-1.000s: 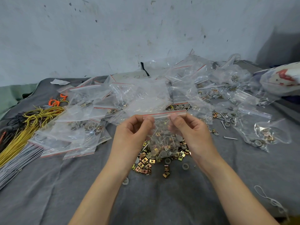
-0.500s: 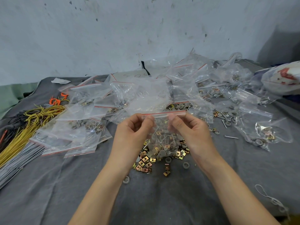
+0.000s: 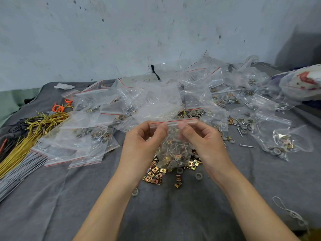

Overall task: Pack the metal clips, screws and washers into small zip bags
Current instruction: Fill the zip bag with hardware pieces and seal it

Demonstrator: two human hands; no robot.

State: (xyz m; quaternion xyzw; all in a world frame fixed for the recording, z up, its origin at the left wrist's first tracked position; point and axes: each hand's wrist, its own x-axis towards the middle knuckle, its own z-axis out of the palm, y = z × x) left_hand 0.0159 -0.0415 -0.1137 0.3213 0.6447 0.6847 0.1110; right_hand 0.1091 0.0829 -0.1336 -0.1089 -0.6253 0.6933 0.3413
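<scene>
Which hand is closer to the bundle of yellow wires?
Left. The left hand pinches the seal of the zip bag, with the yellow wires off to its left across the cloth; the right hand pinches the same seal further right, on the far side from them.

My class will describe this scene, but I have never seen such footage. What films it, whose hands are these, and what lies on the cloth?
There is no machine here: a person wears a wide-angle camera on the head, so every picture looks forward and down at their own arms. The left hand and the right hand each pinch the top strip of a small clear zip bag with a red line, which holds screws, clips and washers. Below it, on the grey cloth, lie brass-coloured square metal clips, grey ring washers and, further right, a steel screw. Behind is a heap of filled clear bags; at the left, yellow wire bundles.
</scene>
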